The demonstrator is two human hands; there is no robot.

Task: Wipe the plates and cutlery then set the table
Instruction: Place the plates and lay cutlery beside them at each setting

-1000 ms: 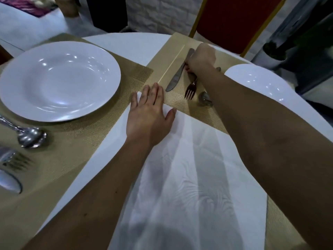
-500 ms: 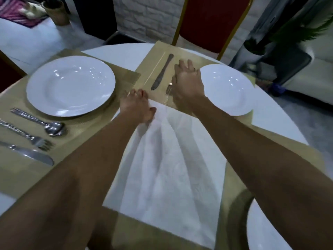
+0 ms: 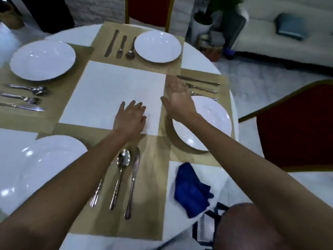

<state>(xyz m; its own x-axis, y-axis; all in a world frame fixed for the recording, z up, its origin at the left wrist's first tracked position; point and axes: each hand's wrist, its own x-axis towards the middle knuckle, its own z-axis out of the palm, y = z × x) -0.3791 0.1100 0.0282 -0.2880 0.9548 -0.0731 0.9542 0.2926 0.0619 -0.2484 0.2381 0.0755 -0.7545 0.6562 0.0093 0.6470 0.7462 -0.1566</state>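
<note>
While the left hand (image 3: 130, 115) lay flat on the near right part of the white centre cloth (image 3: 108, 94), fingers straight and spread, the right hand (image 3: 180, 101) hovered open and held nothing, over the inner edge of the right plate (image 3: 207, 123) and near that setting's knife (image 3: 198, 80). Four settings looked laid on gold placemats: far plate (image 3: 157, 46) with its far cutlery (image 3: 121, 46) just beside it, left plate (image 3: 42, 60), near plate (image 3: 45, 168), and the near spoon (image 3: 121, 170) and near knife (image 3: 133, 181) side by side. The blue cloth (image 3: 191, 188) lay crumpled on the counter (image 3: 70, 37) by the near right edge, touched by neither hand. The step looked like smoothing the centre cloth and a last check. To do it well: keep the palm flat, sweep outward lightly so the placemat corners under the cloth don't drag, and keep the right hand clear of the plate rim and cutlery. No brand, label or readable writing anywhere; the frame was motion-blurred.
</note>
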